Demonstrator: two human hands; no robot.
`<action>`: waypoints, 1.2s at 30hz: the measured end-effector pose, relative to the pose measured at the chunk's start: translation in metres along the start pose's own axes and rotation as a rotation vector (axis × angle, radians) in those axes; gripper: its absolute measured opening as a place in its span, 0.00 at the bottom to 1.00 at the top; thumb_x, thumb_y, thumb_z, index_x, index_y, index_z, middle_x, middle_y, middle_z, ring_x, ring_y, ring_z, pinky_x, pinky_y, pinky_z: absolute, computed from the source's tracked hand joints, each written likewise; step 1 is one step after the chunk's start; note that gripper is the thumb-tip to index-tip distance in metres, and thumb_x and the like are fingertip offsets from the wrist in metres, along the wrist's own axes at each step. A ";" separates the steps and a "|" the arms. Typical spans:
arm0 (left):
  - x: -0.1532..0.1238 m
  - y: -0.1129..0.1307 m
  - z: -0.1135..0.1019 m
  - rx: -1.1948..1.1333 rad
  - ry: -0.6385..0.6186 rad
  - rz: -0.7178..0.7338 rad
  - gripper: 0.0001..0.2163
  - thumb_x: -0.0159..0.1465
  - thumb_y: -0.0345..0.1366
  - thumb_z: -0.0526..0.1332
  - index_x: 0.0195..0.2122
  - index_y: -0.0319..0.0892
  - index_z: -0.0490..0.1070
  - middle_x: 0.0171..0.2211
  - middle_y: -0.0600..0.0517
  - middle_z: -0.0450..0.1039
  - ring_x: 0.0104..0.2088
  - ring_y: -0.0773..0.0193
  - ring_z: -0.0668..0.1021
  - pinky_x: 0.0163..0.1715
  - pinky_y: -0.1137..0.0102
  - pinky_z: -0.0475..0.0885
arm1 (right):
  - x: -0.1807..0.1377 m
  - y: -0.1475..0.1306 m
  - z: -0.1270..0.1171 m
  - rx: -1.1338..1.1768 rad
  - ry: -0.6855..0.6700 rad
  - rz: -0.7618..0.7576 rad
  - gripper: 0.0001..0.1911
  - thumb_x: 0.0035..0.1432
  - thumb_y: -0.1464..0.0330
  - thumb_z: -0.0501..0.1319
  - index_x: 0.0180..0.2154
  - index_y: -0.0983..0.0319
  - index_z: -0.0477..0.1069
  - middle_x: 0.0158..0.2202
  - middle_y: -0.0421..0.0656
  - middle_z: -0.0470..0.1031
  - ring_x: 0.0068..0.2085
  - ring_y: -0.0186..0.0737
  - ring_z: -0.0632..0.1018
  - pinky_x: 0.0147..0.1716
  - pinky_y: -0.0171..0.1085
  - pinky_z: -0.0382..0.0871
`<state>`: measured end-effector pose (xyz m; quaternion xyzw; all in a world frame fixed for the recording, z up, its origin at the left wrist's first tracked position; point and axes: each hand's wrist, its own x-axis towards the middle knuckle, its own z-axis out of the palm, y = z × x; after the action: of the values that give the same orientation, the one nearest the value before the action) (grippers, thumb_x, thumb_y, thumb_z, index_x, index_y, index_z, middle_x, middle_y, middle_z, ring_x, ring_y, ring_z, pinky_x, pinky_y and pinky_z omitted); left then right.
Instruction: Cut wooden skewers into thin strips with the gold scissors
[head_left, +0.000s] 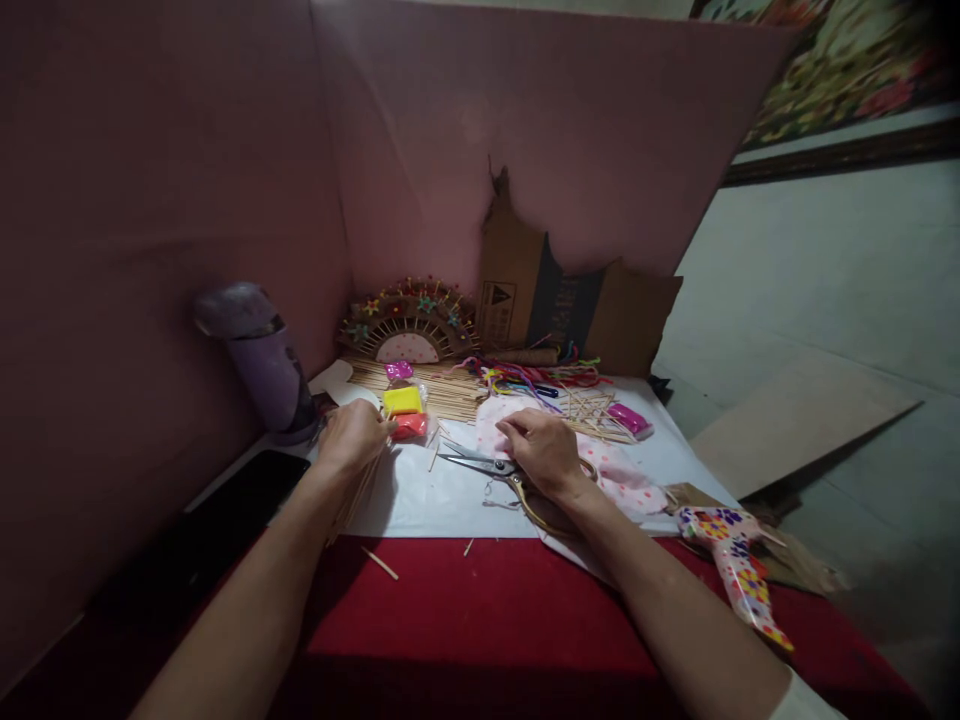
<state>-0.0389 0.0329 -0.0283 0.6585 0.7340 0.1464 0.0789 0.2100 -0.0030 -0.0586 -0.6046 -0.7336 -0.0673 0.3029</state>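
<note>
My left hand is closed at the left of the white sheet, with a thin wooden stick showing at its fingertips. More thin wooden sticks lie beneath that hand and wrist. Curled fingers on my right hand hover over or rest by a pair of scissors; whether they pinch anything is hidden. The scissors lie with blades pointing left and partly apart, the gold handles beneath my right wrist. Pink dotted cloth spreads behind and right of this hand. Yellow and red packets sit just right of my left hand.
A purple bottle and a dark phone-like slab stand and lie at left. Behind are a decorated stick fan, torn cardboard and colourful pipe cleaners. A flower-patterned glue gun lies at right.
</note>
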 end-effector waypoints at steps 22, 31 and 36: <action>-0.010 0.021 0.000 -1.216 0.018 0.233 0.11 0.50 0.41 0.63 0.24 0.38 0.66 0.13 0.58 0.65 0.12 0.72 0.65 0.13 0.76 0.61 | -0.001 -0.007 0.000 0.477 -0.014 -0.150 0.10 0.57 0.66 0.57 0.29 0.61 0.75 0.30 0.42 0.78 0.32 0.35 0.75 0.33 0.32 0.63; -0.032 0.064 0.014 -1.162 -0.235 0.503 0.10 0.52 0.40 0.63 0.24 0.36 0.72 0.19 0.53 0.71 0.19 0.70 0.71 0.21 0.75 0.66 | -0.009 -0.031 0.019 1.103 -0.314 0.035 0.06 0.52 0.67 0.58 0.29 0.64 0.69 0.23 0.38 0.71 0.19 0.28 0.69 0.17 0.28 0.63; 0.019 0.068 0.010 -0.335 0.085 0.573 0.12 0.60 0.38 0.54 0.36 0.40 0.75 0.30 0.49 0.76 0.29 0.66 0.75 0.29 0.73 0.68 | -0.012 -0.034 0.015 1.002 -0.275 0.051 0.06 0.55 0.68 0.54 0.28 0.62 0.65 0.19 0.36 0.69 0.16 0.28 0.70 0.14 0.26 0.61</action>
<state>0.0255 0.0591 -0.0143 0.8094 0.4871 0.3087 0.1112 0.1744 -0.0155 -0.0678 -0.4065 -0.6938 0.3798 0.4573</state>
